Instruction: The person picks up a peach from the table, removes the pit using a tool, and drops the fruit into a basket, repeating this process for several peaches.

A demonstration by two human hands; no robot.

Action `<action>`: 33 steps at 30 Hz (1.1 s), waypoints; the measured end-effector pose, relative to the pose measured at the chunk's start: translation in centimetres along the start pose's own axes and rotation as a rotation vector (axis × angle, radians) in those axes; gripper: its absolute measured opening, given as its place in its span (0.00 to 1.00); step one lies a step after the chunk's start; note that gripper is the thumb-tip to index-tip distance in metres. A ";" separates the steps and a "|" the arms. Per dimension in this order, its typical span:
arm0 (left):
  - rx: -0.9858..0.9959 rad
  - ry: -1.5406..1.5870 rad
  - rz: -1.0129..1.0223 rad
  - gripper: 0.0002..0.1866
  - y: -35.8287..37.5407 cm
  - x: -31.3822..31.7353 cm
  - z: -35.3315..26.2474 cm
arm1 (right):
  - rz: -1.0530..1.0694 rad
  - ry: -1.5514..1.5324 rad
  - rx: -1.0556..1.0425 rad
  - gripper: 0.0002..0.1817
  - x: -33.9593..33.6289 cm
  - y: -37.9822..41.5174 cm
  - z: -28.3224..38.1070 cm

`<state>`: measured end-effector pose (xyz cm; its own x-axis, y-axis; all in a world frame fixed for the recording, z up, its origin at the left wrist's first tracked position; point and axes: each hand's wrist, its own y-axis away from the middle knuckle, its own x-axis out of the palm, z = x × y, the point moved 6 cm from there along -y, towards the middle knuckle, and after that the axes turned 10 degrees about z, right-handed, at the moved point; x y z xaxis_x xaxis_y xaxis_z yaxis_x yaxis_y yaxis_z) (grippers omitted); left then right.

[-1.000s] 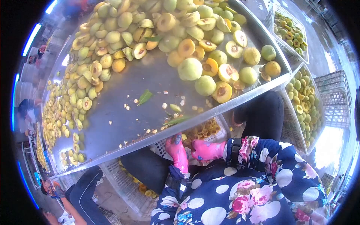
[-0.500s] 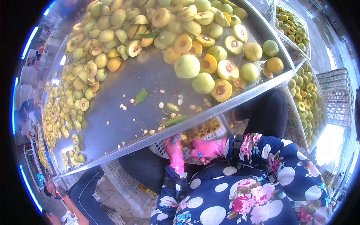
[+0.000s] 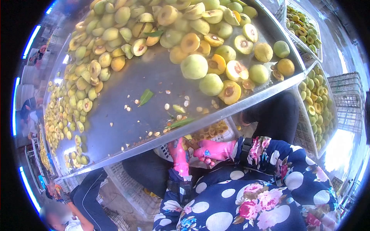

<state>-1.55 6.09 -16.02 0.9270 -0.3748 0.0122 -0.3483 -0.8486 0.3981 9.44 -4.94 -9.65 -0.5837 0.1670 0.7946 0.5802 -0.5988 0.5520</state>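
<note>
My left hand [image 3: 179, 154], in a pink glove, is closed below the tray's front edge. A small yellow-brown piece of fruit [image 3: 190, 143] shows at its fingertips, partly covered. My right hand [image 3: 215, 150], also gloved in pink, is curled with its fingertips close to the same piece; what lies inside its grip is hidden. Just beyond both hands, under the tray edge, a white basket [image 3: 232, 131] holds yellow fruit pieces [image 3: 211, 132]. The metal tray [image 3: 127, 96] above carries whole and halved green-yellow stone fruit [image 3: 111, 34].
Leaves [image 3: 145, 97] and pale pits [image 3: 167, 106] lie on the tray. At right stand a crate of fruit halves [image 3: 316, 104], another fruit-filled crate [image 3: 302, 29] and stacked crates [image 3: 347, 96]. Another person's gloved hand [image 3: 57, 192] is at lower left, beside an openwork crate [image 3: 127, 184].
My hands have drawn slightly closer together and turned around the fruit piece. The view has shifted a little. The other person at lower left has moved further into view.
</note>
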 end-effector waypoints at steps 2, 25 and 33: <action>0.014 0.007 -0.033 0.11 0.1 0.0 0.0 | 0.032 0.039 -0.016 0.05 -0.7 -1.0 -0.7; 0.022 -0.150 0.065 0.10 0.8 1.4 -1.0 | 0.018 0.345 -0.047 0.09 -1.6 -1.1 -1.2; 0.013 0.071 -0.037 0.11 1.0 1.1 -0.4 | 0.222 -0.057 -0.045 0.06 0.2 -1.2 -1.1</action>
<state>-0.81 4.98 -15.27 0.9467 -0.3160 0.0631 -0.3150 -0.8665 0.3874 7.98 -5.08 -10.49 -0.4108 0.0704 0.9090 0.6638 -0.6603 0.3512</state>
